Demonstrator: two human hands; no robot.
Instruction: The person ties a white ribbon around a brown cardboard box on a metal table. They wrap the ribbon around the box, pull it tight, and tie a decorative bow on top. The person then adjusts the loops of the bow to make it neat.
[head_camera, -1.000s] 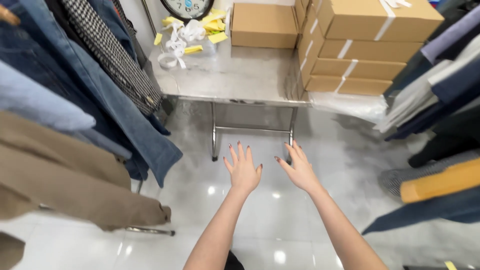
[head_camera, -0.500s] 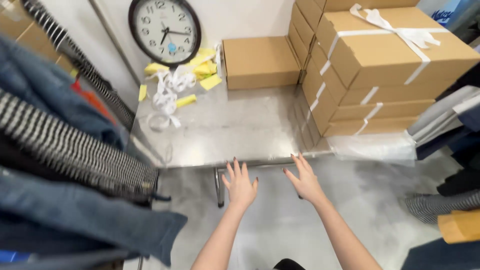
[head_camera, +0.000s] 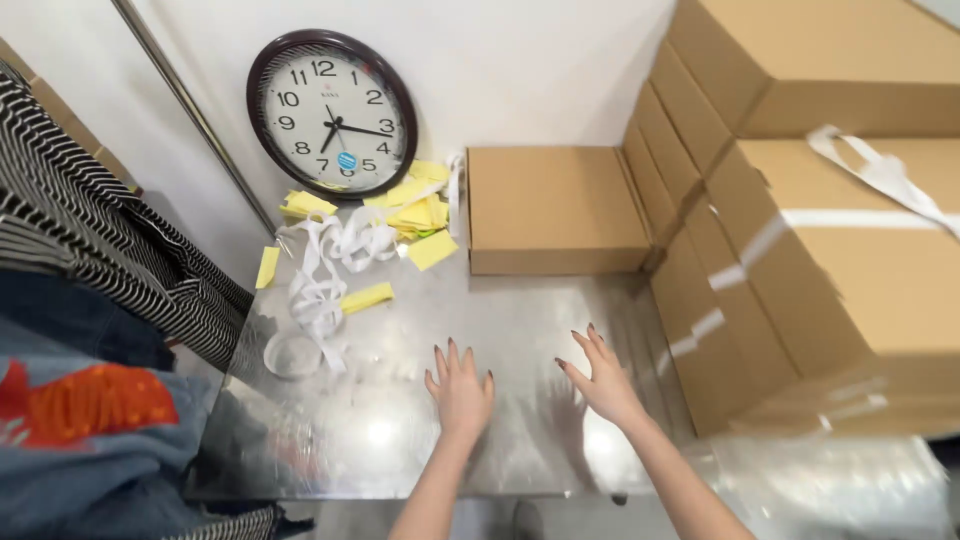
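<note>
Both hands hover over the steel counter, palms down and fingers spread, holding nothing. The left hand sits near the middle of the bare metal; the right hand is just beside it at 3 o'clock, close to the box stack. I can't tell whether either one touches the metal.

To work well here, I'd judge the hands should stay flat and low, clear of the loose paper.

The counter is shiny and scuffed, with glare spots on it. At 10 o'clock from the left hand lie white ribbon and yellow slips, with a wall clock leaning behind them. At 12 o'clock sits a flat box.
</note>
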